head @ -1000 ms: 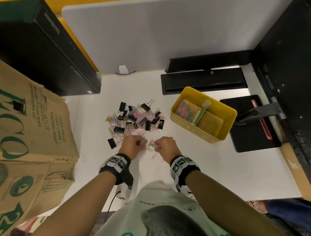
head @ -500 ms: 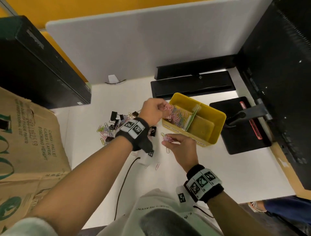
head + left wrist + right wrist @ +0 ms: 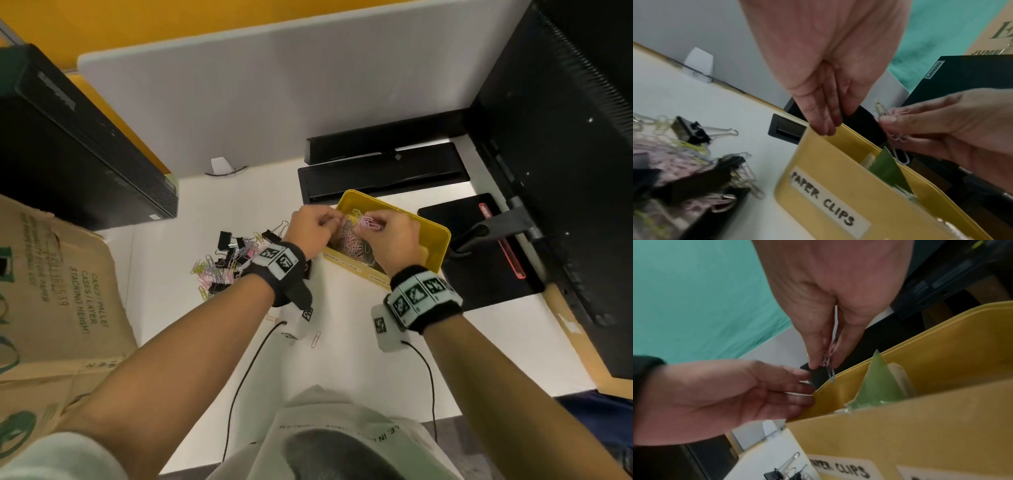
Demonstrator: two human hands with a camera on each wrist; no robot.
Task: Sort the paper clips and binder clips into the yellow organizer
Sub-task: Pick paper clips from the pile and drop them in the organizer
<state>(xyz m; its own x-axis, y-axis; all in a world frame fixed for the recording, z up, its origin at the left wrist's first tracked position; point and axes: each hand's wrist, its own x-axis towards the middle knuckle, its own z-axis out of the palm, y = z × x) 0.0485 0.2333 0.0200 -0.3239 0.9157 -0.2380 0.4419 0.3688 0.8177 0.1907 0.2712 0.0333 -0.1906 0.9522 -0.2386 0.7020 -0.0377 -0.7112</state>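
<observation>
The yellow organizer (image 3: 436,241) stands on the white desk, with a green divider (image 3: 888,170) inside and a "PAPER CLIPS" label (image 3: 830,203) on its front. Coloured paper clips fill its left compartment (image 3: 352,243). My right hand (image 3: 373,222) hovers over that compartment and pinches a bunch of pink paper clips (image 3: 368,221), also seen dangling (image 3: 828,365). My left hand (image 3: 330,219) is at the organizer's left corner, its fingers (image 3: 824,120) straight and empty. A pile of black binder clips and paper clips (image 3: 233,260) lies left of the organizer.
A cardboard box (image 3: 51,291) and a black computer case (image 3: 68,154) close off the left. Black bars (image 3: 383,174) lie behind the organizer, a monitor stand base (image 3: 479,250) to its right. A loose paper clip (image 3: 315,339) lies near the front of the desk.
My right hand rose from in front of the organizer to above its left compartment, clips still pinched. My left hand, which held pink clips over the organizer, now has straight, empty fingers.
</observation>
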